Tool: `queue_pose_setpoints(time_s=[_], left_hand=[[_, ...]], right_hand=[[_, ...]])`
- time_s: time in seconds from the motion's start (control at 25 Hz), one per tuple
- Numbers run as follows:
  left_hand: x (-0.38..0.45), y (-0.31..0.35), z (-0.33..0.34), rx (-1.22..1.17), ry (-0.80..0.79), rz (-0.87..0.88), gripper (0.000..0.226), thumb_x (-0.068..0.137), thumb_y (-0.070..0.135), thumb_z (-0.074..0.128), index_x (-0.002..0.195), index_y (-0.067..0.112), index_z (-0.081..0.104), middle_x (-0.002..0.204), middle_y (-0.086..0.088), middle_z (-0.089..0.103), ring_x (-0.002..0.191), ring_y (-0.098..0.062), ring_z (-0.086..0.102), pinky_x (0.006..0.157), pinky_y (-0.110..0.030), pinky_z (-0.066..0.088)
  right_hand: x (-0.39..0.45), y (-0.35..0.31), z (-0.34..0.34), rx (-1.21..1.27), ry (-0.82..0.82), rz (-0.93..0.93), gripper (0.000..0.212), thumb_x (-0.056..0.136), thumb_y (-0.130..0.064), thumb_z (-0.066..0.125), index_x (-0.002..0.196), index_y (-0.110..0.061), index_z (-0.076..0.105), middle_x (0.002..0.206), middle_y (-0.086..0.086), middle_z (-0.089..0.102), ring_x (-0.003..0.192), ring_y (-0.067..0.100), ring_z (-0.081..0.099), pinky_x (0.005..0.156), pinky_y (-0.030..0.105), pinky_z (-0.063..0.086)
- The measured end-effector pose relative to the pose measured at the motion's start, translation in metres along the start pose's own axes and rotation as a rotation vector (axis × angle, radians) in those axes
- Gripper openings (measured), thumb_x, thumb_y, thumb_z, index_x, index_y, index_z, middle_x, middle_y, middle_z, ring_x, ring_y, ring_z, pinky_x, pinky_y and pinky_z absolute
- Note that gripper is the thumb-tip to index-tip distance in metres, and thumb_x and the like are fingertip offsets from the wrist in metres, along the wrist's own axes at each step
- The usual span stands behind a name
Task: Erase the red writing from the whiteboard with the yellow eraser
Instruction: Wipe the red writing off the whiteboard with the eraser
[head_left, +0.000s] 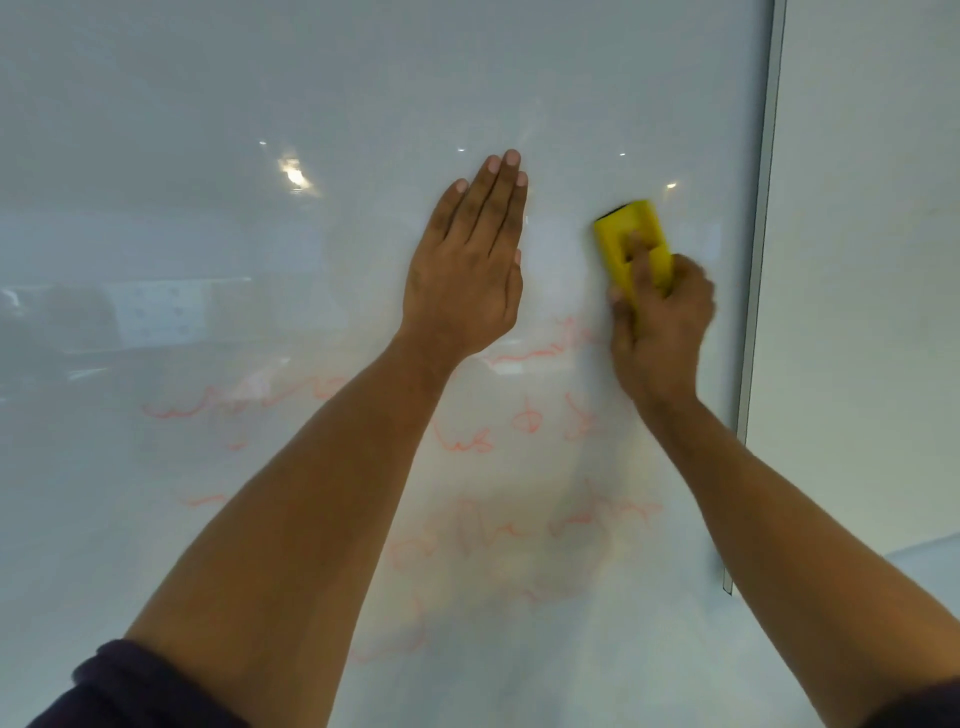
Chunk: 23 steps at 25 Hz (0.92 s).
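Dark sleeve (130, 686) nearest; left hand (462, 280) flat on glossy whiteboard (260, 260), right hand (662, 322) grasping yellow eraser (631, 234); red writing (467, 441) below both hands' fingers.

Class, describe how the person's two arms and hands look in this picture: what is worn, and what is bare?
Both forearms are bare from the elbow down. Dark sleeves, pushed up, show at the bottom corners: the left sleeve and the right sleeve. The left hand and right hand wear no gloves; no rings or watch are visible.

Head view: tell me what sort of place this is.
Probably an office or meeting room: a large glossy white whiteboard with a grey metal edge strip, and ceiling lights reflected in it.
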<state>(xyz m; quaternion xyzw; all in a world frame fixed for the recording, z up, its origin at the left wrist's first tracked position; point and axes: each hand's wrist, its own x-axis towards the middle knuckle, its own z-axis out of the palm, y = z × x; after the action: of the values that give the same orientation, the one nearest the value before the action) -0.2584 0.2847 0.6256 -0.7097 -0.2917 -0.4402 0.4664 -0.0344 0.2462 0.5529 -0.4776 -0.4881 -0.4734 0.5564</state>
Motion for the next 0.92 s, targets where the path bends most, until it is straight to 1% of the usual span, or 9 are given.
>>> queue_pose_setpoints(time_s=[0.12,0.28,0.4,0.56,0.72,0.76,0.84,0.88,0.92], left_hand=[[-0.005,0.006,0.002,-0.004,0.011,0.002,0.064,0.109,0.026,0.026,0.168,0.002,0.019,0.176,-0.015,0.017,0.165,-0.028,0.015,0.136,-0.044,0.014],[-0.014,0.014,0.004,-0.015,0.01,0.027,0.064,0.109,0.025,0.029,0.167,0.002,0.021,0.176,-0.014,0.019,0.164,-0.028,0.017,0.135,-0.045,0.016],[-0.015,0.013,0.004,-0.013,0.005,0.041,0.063,0.109,0.026,0.027,0.167,0.002,0.021,0.176,-0.014,0.019,0.164,-0.027,0.018,0.135,-0.044,0.016],[-0.016,0.01,0.004,-0.018,-0.007,0.06,0.062,0.109,0.027,0.025,0.168,0.007,0.021,0.177,-0.01,0.018,0.165,-0.025,0.016,0.135,-0.042,0.014],[-0.014,0.007,0.003,-0.044,0.006,0.087,0.062,0.107,0.017,0.037,0.168,0.013,0.027,0.176,-0.006,0.023,0.163,-0.025,0.021,0.134,-0.041,0.014],[-0.014,0.006,0.003,-0.047,0.006,0.079,0.063,0.105,0.014,0.038,0.168,0.014,0.028,0.175,-0.006,0.023,0.163,-0.024,0.021,0.133,-0.04,0.014],[-0.013,0.005,0.003,-0.058,0.003,0.073,0.065,0.103,0.011,0.038,0.168,0.015,0.028,0.175,-0.005,0.024,0.163,-0.023,0.022,0.134,-0.04,0.015],[-0.014,0.005,0.003,-0.063,0.004,0.075,0.065,0.103,0.012,0.037,0.168,0.014,0.029,0.175,-0.005,0.024,0.163,-0.023,0.022,0.134,-0.04,0.016],[-0.014,0.005,0.003,-0.064,0.005,0.078,0.063,0.105,0.014,0.036,0.168,0.014,0.028,0.175,-0.005,0.024,0.163,-0.023,0.022,0.134,-0.04,0.016]], right_hand=[[-0.01,0.009,-0.006,-0.057,-0.12,-0.474,0.052,0.101,-0.02,0.061,0.149,-0.018,0.041,0.127,0.034,0.056,0.106,0.044,0.054,0.087,0.047,0.042],[-0.022,-0.006,-0.002,0.02,-0.013,-0.107,0.051,0.1,-0.017,0.059,0.149,-0.015,0.046,0.126,0.034,0.055,0.11,0.039,0.048,0.089,0.044,0.039],[-0.03,0.0,-0.005,-0.026,-0.091,-0.43,0.049,0.101,-0.02,0.057,0.149,-0.018,0.046,0.126,0.032,0.057,0.11,0.04,0.051,0.09,0.045,0.042],[-0.033,-0.001,-0.002,0.012,0.018,-0.001,0.053,0.1,-0.019,0.06,0.151,-0.02,0.046,0.131,0.027,0.051,0.116,0.038,0.046,0.092,0.045,0.038],[-0.047,0.019,-0.013,-0.042,-0.2,-0.613,0.056,0.098,-0.018,0.06,0.151,-0.025,0.046,0.134,0.026,0.052,0.111,0.042,0.055,0.092,0.046,0.042],[-0.038,0.026,-0.016,-0.039,-0.21,-0.585,0.056,0.097,-0.017,0.062,0.151,-0.025,0.046,0.134,0.026,0.053,0.109,0.043,0.056,0.092,0.047,0.044],[-0.04,0.015,-0.012,0.019,-0.121,-0.304,0.057,0.098,-0.016,0.062,0.151,-0.026,0.044,0.133,0.027,0.055,0.108,0.042,0.055,0.092,0.046,0.043],[-0.051,0.002,-0.007,0.034,-0.103,-0.257,0.058,0.098,-0.016,0.061,0.152,-0.027,0.043,0.132,0.027,0.055,0.109,0.041,0.053,0.092,0.046,0.042],[-0.065,-0.005,-0.005,0.052,-0.134,-0.375,0.058,0.097,-0.016,0.059,0.152,-0.028,0.043,0.132,0.028,0.056,0.11,0.041,0.053,0.092,0.047,0.042]])
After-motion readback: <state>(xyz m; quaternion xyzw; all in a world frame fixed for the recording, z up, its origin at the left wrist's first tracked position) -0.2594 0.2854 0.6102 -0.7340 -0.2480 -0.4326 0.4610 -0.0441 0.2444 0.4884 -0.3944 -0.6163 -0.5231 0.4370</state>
